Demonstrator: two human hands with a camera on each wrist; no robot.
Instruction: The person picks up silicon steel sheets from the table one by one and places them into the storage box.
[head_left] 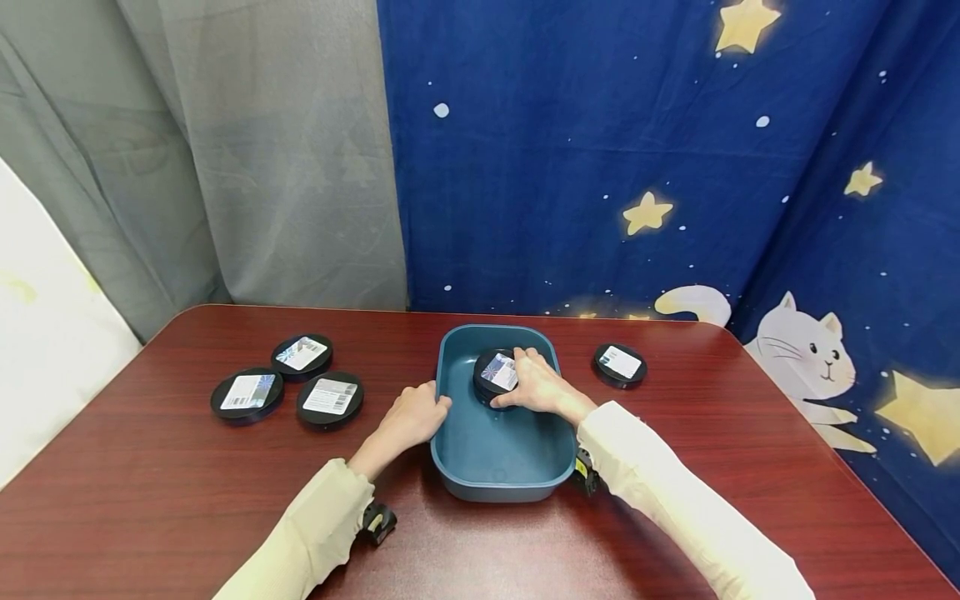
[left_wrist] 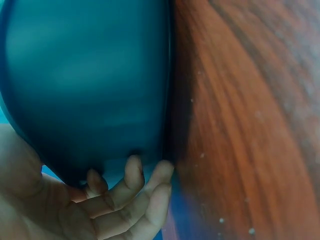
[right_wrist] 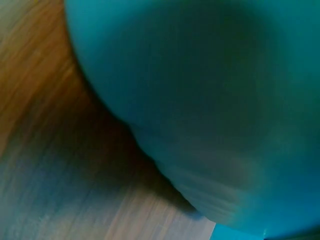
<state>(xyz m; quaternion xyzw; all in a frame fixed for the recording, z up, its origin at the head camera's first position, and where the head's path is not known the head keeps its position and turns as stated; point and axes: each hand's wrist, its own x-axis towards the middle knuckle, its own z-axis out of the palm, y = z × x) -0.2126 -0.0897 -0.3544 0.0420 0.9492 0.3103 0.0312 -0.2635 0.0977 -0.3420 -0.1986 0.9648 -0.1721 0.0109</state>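
A blue plastic bin (head_left: 501, 454) stands in the middle of the table. My left hand (head_left: 412, 417) holds its left side, and in the left wrist view the fingers (left_wrist: 132, 175) curl against the bin's outer wall (left_wrist: 90, 70). Inside the bin, toward its far end, my right hand (head_left: 538, 383) grips a round, flat black container (head_left: 495, 375) with a white and purple label on top. The fingers lie over its right edge. Only the bin's blurred wall (right_wrist: 175, 75) and the wood show in the right wrist view; the right hand is hidden there.
Another round black container (head_left: 620, 365) lies right of the bin. Three more labelled ones, a far one (head_left: 302, 357), a left one (head_left: 247, 394) and a near one (head_left: 330, 400), lie grouped at the left. Curtains (head_left: 525, 208) hang behind the reddish-brown table (head_left: 150, 483).
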